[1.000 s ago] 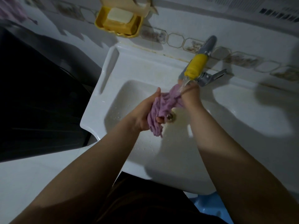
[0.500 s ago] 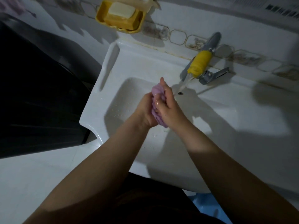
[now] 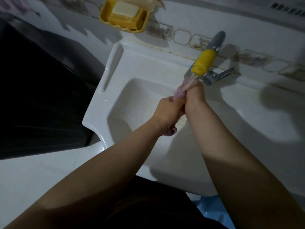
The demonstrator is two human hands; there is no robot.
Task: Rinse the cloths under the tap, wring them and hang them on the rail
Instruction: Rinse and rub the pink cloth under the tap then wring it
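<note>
yellow soap dish (image 3: 105, 17), soap bar (image 3: 125, 8)

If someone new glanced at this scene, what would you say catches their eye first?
Most likely the two hands meeting over the white sink: the left hand and right hand both grip a twisted purple cloth under running water. Just above them, the tap with its bright yellow sleeve stands out, as does the yellow soap dish on the wall at the top.
</note>
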